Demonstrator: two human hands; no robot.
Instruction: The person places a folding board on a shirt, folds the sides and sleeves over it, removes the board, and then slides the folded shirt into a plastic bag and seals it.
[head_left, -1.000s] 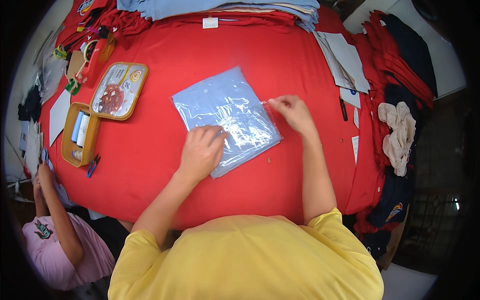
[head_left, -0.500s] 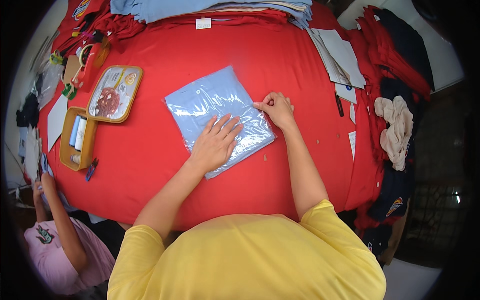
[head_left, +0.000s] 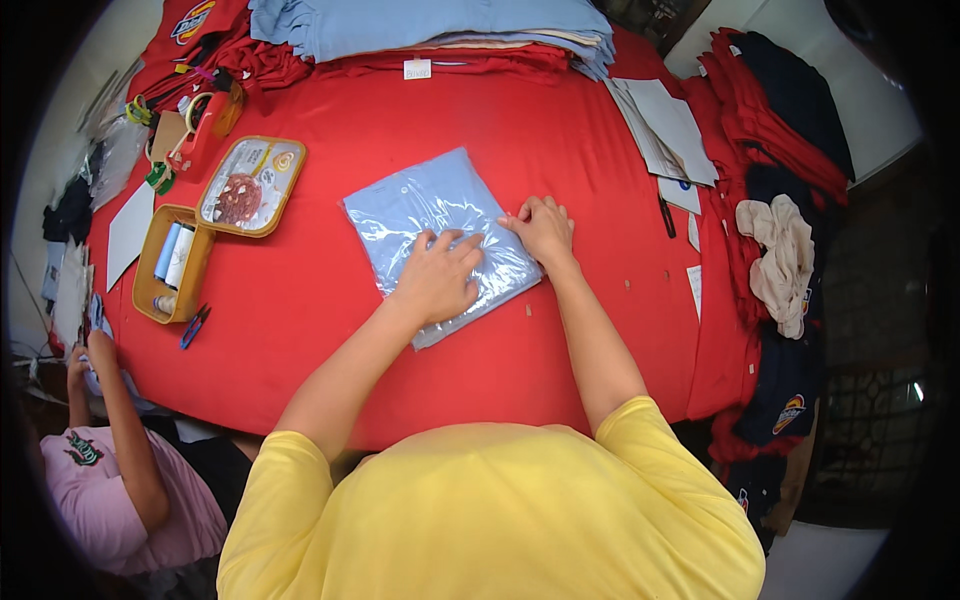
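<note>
A folded light blue garment in a clear plastic bag (head_left: pixel 420 210) lies flat and tilted on the red-covered table. My left hand (head_left: pixel 437 282) rests on the near part of the bag, fingers apart and slightly bent, tips touching the shiny plastic. At the bag's right edge, my right hand (head_left: pixel 543 235) is closed, with thumb and index finger pinching the plastic there. The other fingers of that hand are curled away from the bag.
Left stand a yellow tub (head_left: pixel 150 270) with thread spools, its lid (head_left: pixel 250 188) and small blue snips (head_left: pixel 196 327). Folded blue garments (head_left: pixel 440 22) are stacked at the far edge. Papers (head_left: pixel 665 130) and red garments lie right. A co-worker in pink (head_left: pixel 120 490) sits lower left.
My left fingers have bent more and drawn together on the plastic. My right hand has shifted slightly left and nearer, still at the bag's right edge. The whole view has shifted a little.
</note>
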